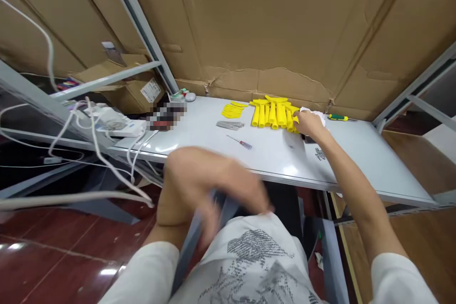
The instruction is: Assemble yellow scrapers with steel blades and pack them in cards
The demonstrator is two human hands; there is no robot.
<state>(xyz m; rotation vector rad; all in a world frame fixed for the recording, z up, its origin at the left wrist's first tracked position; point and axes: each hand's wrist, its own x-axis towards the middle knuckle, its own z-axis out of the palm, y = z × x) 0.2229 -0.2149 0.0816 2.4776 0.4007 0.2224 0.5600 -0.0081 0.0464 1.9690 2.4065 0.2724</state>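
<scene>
My right hand (309, 123) reaches over the table to the right end of a heap of T-shaped yellow plastic handles (272, 113). Its fingers are bent and closed on the rightmost handle; the fingertips are partly hidden. Beneath that hand a small dark object shows in part. My left hand (238, 183) hangs in front of my shirt, off the table edge, smeared by motion, so its fingers cannot be read. Left of the heap are flat yellow pieces (232, 110) and thin grey metal strips (230, 125). A small screwdriver (240, 142) lies in front of them.
A pile of small screws (319, 154) lies on the white table (199, 128) near my right forearm. Behind it is a green-and-yellow screwdriver (337, 117). White cables (94, 137) and a cardboard box (138, 92) are at left. Cardboard sheets (285, 33) and metal posts border the table.
</scene>
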